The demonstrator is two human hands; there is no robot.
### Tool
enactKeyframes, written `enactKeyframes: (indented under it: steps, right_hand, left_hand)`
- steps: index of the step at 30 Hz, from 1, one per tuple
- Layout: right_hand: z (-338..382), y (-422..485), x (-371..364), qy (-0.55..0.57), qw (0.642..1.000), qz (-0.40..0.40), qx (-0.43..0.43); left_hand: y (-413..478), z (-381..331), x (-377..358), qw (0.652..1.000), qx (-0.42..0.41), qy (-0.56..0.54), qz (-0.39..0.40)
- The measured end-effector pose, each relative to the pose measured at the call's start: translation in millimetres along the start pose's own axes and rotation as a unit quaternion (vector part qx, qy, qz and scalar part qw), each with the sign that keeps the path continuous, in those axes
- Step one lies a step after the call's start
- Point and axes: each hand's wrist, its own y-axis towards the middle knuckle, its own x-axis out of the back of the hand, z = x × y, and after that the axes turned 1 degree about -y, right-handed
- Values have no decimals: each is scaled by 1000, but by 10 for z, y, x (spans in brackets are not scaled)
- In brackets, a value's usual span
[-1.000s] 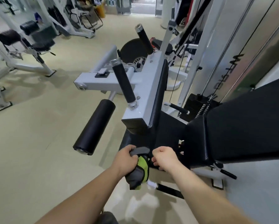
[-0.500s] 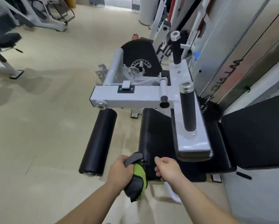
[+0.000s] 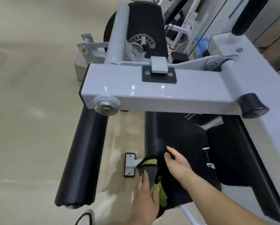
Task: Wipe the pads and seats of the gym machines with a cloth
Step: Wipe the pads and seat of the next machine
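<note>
A black seat pad [image 3: 173, 137] lies low under the white arm of a gym machine. My left hand [image 3: 145, 198] holds a grey and lime-green cloth [image 3: 149, 169] against the seat's left edge. My right hand [image 3: 176, 161] rests flat on the seat just right of the cloth, fingers spread and holding nothing. A long black roller pad [image 3: 84, 158] hangs from the white arm at the left, apart from both hands. A second black pad [image 3: 243, 153] runs along the right side of the seat.
The white crossbeam [image 3: 152, 88] spans the view just above the seat, with a black rubber stop [image 3: 251, 104] at its right end. A white floor bracket [image 3: 130, 164] sits left of the cloth. My shoe [image 3: 85, 218] shows at the bottom. Beige floor stretches left.
My view has dropped much closer to the machine. My left hand has pressed the cloth onto the seat's left edge, and my right hand has opened flat on the seat.
</note>
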Motion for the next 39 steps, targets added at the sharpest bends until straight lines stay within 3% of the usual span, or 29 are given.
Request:
enactKeyframes:
  steps: [6, 11, 16, 19, 23, 29, 32, 34, 37, 39]
  right_hand:
    - [-161, 330, -185, -17, 1000, -2, -13]
    - [-304, 752, -63, -58, 995, 67, -37]
    - [-144, 701, 2, -178, 983, 50, 20]
    - [-108, 677, 17, -187, 980, 62, 34]
    - [-207, 721, 22, -171, 979, 109, 21]
    - [-304, 524, 124, -10, 986, 168, 20]
    - [-376, 337, 134, 50, 989, 141, 9]
    - [-471, 143, 34, 47, 996, 79, -7]
    - [-706, -39, -76, -17, 998, 57, 27]
    - [-757, 45, -83, -87, 993, 54, 63]
  left_hand:
    - [547, -70, 79, 996, -73, 24, -35]
    - [1701, -639, 375, 981, -138, 92, -102]
    - [2727, -1119, 661, 977, -155, 138, -41]
    - [2961, -1233, 726, 981, -141, 134, -10]
    - [2431, -911, 496, 982, -150, 97, -60]
    - [642, -49, -151, 978, -175, 86, -78]
    - [-42, 248, -312, 981, -146, 129, 23]
    - [-189, 287, -244, 983, -115, 136, 51]
    - [265, 122, -39, 975, -146, 165, -37]
    - [793, -170, 137, 978, -135, 158, -31]
